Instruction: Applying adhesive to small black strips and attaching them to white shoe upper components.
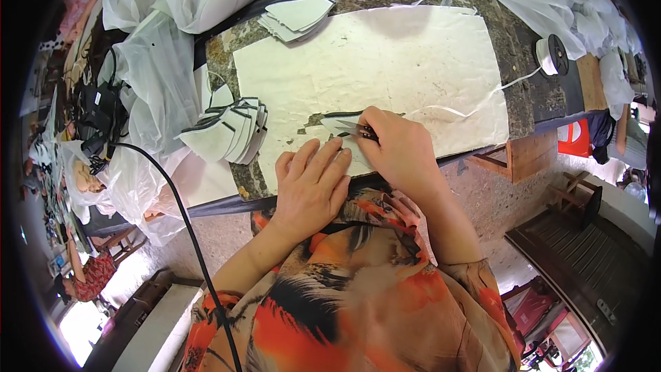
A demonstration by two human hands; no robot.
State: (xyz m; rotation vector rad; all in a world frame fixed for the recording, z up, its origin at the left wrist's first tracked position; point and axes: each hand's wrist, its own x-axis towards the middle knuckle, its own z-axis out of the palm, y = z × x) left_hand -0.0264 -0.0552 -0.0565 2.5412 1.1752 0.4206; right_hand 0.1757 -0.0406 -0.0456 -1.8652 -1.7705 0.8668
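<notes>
My right hand (406, 151) is closed around a small pair of scissors (352, 129) with dark handles, blades pointing left. Under the blades lies a white piece with a dark edge (336, 122), mostly covered by my hands. My left hand (308, 189) rests flat beside the blade tips, fingers stretched, its fingertips pressing near the piece. A thin white ribbon (465, 111) trails across the white sheet (385, 48) from near my right hand to a spool (547, 55). Fanned white pieces with dark edges (231, 134) lie to the left of my left hand.
A second stack of white pieces (296, 17) sits at the board's far left. The worn board (521, 96) lies beneath the sheet. Clear plastic bags (155, 62) crowd the left and far sides. A black cable (175, 196) hangs at left; a red stool (573, 139) stands at right.
</notes>
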